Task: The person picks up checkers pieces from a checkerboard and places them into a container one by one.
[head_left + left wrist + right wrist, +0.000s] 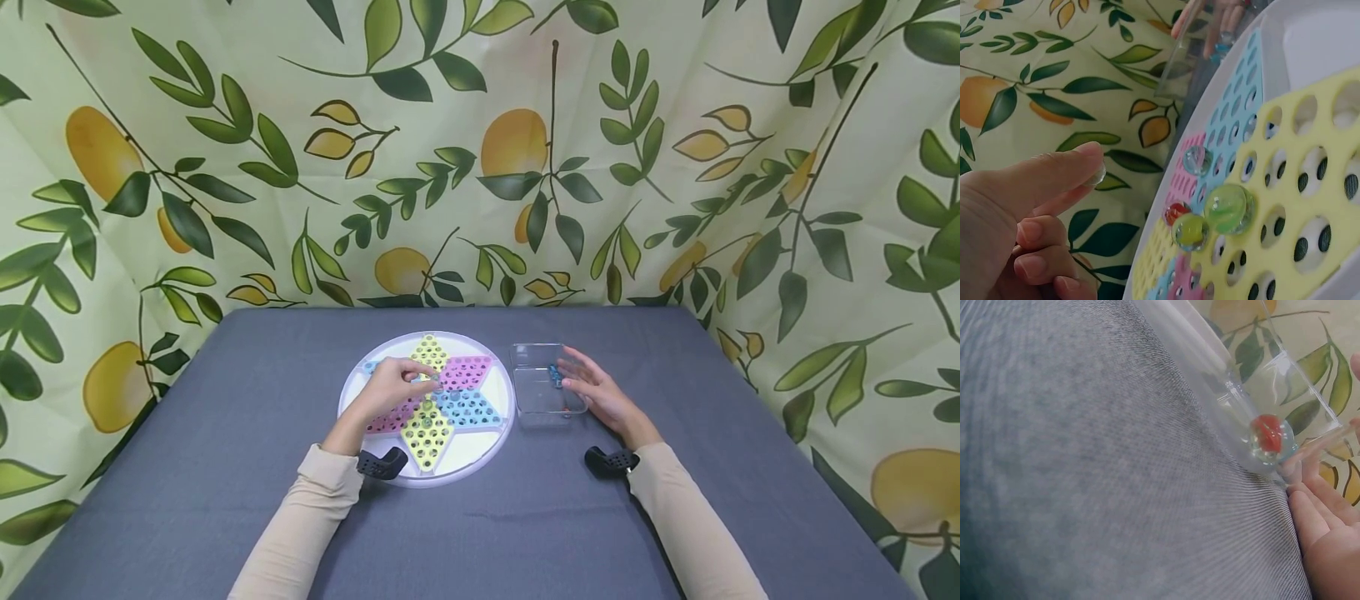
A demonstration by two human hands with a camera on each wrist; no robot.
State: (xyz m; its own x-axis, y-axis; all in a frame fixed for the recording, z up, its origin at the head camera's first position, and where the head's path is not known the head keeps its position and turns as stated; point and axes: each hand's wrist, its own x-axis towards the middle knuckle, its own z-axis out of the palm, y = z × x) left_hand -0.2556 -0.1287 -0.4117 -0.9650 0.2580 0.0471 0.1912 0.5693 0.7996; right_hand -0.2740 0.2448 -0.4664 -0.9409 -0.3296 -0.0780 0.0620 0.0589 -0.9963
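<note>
Over the round white Chinese checkers board (480,442), my left hand (393,385) pinches a clear marble (1098,175) between thumb and index finger, the other fingers curled in. Below it on the board's coloured holes sit a large green marble (1229,208), a yellow marble (1190,232), a red marble (1175,212) and a pale blue one (1197,160). My right hand (606,398) rests at the right side of a clear plastic box (534,402), fingers loosely bent along its wall. Inside the box are blue marbles (555,376) and a red-streaked marble (1267,434).
A dark grey cloth (495,542) covers the table. Behind it and at the sides hangs a curtain (450,208) printed with leaves and lemons. The box stands close to the board's right rim. A black wrist band (382,463) is on each arm.
</note>
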